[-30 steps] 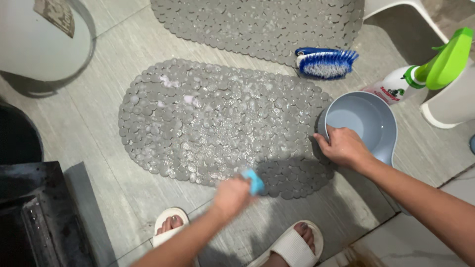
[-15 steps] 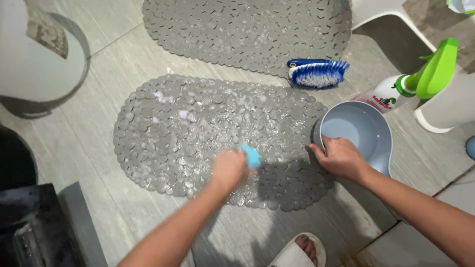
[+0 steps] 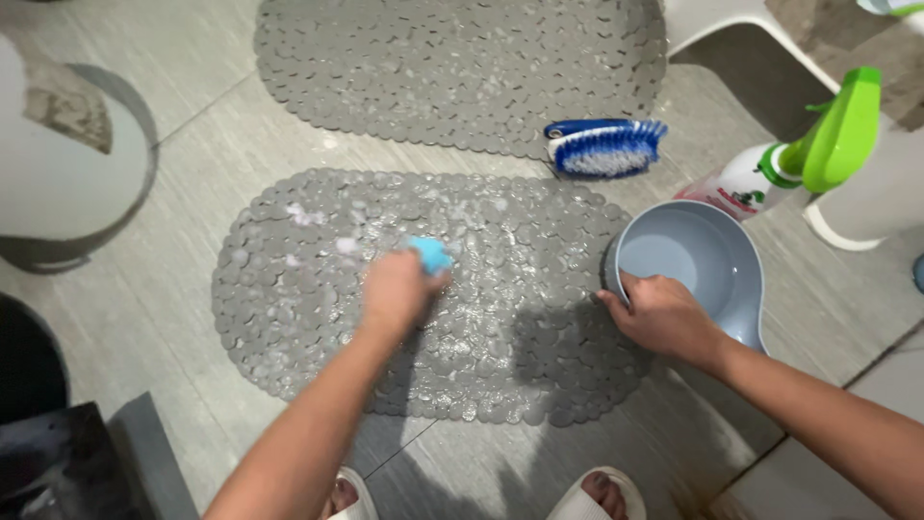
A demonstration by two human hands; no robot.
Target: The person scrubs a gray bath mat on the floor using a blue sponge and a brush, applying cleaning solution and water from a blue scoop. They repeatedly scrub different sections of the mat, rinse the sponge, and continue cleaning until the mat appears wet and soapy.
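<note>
mat [image 3: 500, 318]: wet pebbled rubber, glossy | basin [image 3: 717, 241]: smooth matt plastic

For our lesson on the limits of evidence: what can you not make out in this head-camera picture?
- Blue scrubber: mostly hidden by the left hand, motion-blurred.
- Grey scoop: its handle is covered by the right hand.
- Spray bottle: label too small.
- Far mat: cut off by the top edge.
</note>
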